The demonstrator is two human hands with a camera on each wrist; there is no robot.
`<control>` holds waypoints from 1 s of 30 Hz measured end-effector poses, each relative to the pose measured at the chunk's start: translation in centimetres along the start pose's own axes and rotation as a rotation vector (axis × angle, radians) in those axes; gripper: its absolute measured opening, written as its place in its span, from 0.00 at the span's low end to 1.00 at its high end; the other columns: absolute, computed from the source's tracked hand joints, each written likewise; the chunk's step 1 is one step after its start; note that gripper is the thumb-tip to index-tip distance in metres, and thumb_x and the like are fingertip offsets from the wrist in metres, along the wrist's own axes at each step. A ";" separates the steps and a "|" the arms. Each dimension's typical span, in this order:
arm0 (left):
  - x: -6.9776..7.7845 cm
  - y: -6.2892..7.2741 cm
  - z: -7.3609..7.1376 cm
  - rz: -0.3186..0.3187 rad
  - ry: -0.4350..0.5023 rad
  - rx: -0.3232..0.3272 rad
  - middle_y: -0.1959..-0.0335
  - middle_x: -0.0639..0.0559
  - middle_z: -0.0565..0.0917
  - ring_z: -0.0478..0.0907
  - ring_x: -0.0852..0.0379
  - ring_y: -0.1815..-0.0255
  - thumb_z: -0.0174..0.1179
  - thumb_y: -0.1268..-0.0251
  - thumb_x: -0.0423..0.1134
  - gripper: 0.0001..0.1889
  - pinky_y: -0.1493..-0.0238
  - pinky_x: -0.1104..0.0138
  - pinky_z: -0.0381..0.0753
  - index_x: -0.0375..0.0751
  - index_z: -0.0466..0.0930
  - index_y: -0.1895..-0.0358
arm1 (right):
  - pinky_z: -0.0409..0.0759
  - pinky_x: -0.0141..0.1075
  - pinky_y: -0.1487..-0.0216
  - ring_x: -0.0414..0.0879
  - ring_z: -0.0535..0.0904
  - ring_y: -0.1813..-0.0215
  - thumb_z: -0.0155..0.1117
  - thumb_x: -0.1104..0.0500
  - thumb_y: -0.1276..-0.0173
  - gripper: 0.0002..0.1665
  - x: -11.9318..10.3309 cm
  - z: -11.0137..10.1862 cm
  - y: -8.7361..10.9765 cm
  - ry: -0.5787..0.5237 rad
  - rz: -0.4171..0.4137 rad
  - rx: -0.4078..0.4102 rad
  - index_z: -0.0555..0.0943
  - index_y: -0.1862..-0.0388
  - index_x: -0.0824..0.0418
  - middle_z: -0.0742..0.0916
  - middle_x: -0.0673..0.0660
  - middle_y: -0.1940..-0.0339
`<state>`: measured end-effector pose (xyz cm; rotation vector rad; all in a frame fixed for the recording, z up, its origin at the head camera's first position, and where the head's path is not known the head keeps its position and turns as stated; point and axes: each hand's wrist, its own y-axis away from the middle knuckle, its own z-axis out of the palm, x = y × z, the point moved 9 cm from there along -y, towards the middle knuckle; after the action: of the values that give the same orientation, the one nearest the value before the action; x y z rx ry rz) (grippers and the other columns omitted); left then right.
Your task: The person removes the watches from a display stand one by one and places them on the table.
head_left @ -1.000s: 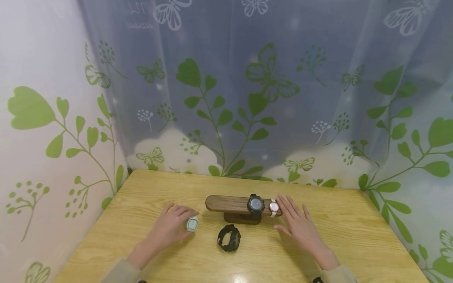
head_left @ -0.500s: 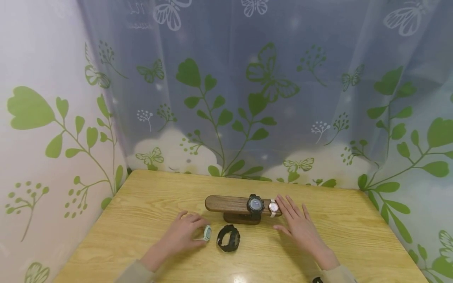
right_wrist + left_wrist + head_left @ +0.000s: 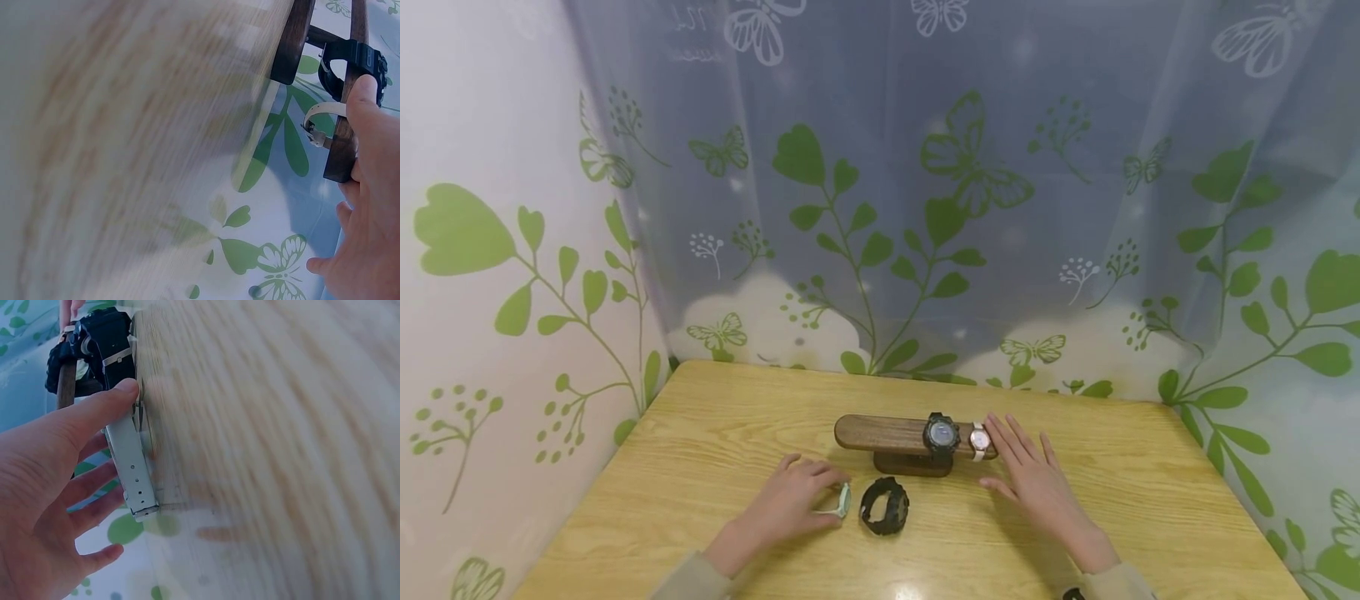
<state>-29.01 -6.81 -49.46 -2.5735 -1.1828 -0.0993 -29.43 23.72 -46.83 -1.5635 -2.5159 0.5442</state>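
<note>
My left hand pinches a pale mint watch between thumb and fingers, low over the table. In the left wrist view its light strap with a row of holes hangs below the thumb. Just right of it, a black watch stands on its looped strap. Behind is a dark wooden watch stand, its bar carrying a chunky black watch and a small white-strapped watch. The right hand rests with straight fingers at the bar's right end, beside the white-strapped watch.
Everything sits on a light wood-grain table. A curtain printed with leaves and butterflies closes off its back, and similar printed cloth lines both sides.
My left hand has carried the mint watch right and slightly nearer, up beside the loose black watch, turning its face sideways. The right hand and the stand have stayed put.
</note>
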 end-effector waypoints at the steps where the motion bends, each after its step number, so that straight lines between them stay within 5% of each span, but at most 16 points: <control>1: 0.0 0.0 0.0 -0.001 0.002 0.000 0.41 0.50 0.84 0.81 0.48 0.40 0.74 0.47 0.57 0.32 0.33 0.35 0.67 0.50 0.82 0.39 | 0.51 0.70 0.26 0.57 0.53 0.18 0.67 0.42 0.32 0.56 0.0 0.0 0.0 0.000 -0.002 0.003 0.49 0.15 0.52 0.57 0.54 0.16; 13: -0.2 0.1 -0.6 0.014 0.048 0.029 0.42 0.51 0.85 0.81 0.49 0.41 0.71 0.41 0.57 0.30 0.33 0.37 0.69 0.49 0.80 0.37 | 0.49 0.70 0.25 0.58 0.52 0.18 0.66 0.40 0.31 0.55 0.3 0.2 0.0 -0.019 0.014 -0.022 0.49 0.15 0.52 0.56 0.52 0.15; 22: 0.1 -0.2 -3.9 0.096 0.013 0.271 0.51 0.51 0.88 0.85 0.51 0.50 0.70 0.36 0.48 0.19 0.42 0.50 0.82 0.47 0.84 0.44 | 0.48 0.69 0.24 0.54 0.49 0.17 0.68 0.42 0.32 0.55 0.0 0.0 0.0 -0.001 0.005 0.001 0.51 0.15 0.54 0.57 0.54 0.16; 30: 0.0 -0.9 -5.5 0.079 0.047 0.352 0.39 0.51 0.83 0.81 0.50 0.40 0.62 0.28 0.45 0.20 0.34 0.48 0.76 0.45 0.80 0.36 | 0.49 0.69 0.25 0.61 0.55 0.19 0.67 0.41 0.32 0.54 -0.1 0.0 -0.1 0.002 0.009 -0.014 0.52 0.16 0.55 0.58 0.55 0.16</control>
<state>-29.35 -7.90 -44.01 -2.2908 -0.9809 0.0608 -29.45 23.62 -46.85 -1.5803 -2.5172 0.5268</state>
